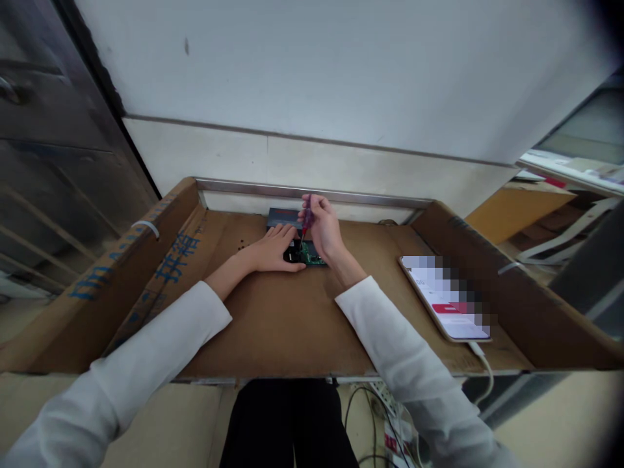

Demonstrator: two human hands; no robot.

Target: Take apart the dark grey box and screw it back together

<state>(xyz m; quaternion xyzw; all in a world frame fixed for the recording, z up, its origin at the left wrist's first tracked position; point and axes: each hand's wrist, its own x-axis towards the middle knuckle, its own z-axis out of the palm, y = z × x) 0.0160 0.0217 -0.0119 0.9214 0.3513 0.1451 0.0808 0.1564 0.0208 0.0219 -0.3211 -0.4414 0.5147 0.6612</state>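
My right hand (324, 227) is closed around a screwdriver (307, 222) with a purplish-red handle. The screwdriver stands nearly upright, its thin shaft pointing down at a small device with a green circuit board (313, 254). My left hand (275, 251) grips the device's black left part (292, 251), fingers along the far side and thumb along the near side. Part of the board is hidden by my right hand. Just behind the device lies a dark flat box (283, 218). Several tiny dark pieces, perhaps screws (241, 245), lie left of my left hand.
Cardboard (283, 318) covers the work surface, with raised cardboard walls on the left (131, 260) and right (492, 279). A phone (439, 299) with a white charging cable (485, 374) lies at the right. Behind the surface stands a wall (312, 78).
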